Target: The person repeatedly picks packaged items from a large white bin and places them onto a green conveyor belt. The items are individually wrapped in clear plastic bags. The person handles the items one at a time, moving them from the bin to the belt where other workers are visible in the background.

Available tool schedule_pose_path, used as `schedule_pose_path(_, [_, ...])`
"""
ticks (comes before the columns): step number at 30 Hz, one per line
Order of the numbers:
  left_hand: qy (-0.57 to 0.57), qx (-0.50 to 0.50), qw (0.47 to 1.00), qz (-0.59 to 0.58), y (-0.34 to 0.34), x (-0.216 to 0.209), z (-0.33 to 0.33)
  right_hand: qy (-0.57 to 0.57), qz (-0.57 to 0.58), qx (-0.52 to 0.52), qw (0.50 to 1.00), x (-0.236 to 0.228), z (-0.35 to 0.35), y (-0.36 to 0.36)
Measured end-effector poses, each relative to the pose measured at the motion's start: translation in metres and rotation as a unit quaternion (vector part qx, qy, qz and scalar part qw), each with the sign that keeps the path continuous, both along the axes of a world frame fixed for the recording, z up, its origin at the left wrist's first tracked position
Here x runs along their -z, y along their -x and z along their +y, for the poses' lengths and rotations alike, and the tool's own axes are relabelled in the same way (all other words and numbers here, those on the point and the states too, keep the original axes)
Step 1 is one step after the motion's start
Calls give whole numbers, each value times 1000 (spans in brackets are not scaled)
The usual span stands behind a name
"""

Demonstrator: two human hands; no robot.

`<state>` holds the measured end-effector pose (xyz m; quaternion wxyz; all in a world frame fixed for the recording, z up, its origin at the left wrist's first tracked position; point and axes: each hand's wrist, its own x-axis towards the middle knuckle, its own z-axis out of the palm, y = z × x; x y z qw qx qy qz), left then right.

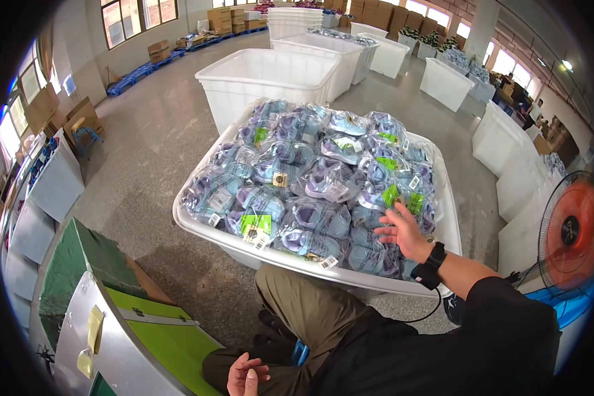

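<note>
A large white plastic bin (185,221) in front of me is heaped with pairs of light-blue and purple shoes (317,218) in clear plastic bags. Several bags show green cards (256,223) and white barcode stickers. Over the right side of the heap reaches my right hand (402,232), fingers spread and nothing in them; whether it touches a bag I cannot tell. My left hand (247,376) is by my lap, its fingers loosely bent and apart, holding nothing visible. A black band with a small device (430,265) sits on my right wrist.
To my left stands a green and silver bench (112,330). A red-orange fan (567,231) is close on the right. White bins (264,76) stand beyond the heap, with more along both sides (445,84). Blue pallets (135,78) and cardboard boxes (221,20) line the far wall.
</note>
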<state>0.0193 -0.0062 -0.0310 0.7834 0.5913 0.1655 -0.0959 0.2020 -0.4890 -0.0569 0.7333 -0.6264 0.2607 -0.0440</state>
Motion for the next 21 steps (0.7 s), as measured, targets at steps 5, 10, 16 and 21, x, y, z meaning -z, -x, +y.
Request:
schedule_pose_path(5, [-35, -2, 999, -10, -1, 5, 2, 495, -238, -147, 823, 1, -7, -26])
schedule_pose_path(10, [-52, -5, 998, -22, 1, 16, 4, 693, -219, -180, 662, -4, -31, -63])
schedule_pose_path(16, [-102, 18, 994, -40, 2, 29, 9, 688, -120, -173, 695, 18, -27, -79])
schedule_pose_path(21, [-96, 29, 994, -37, 3, 34, 11, 573, -174, -164, 784, 13, -11, -80])
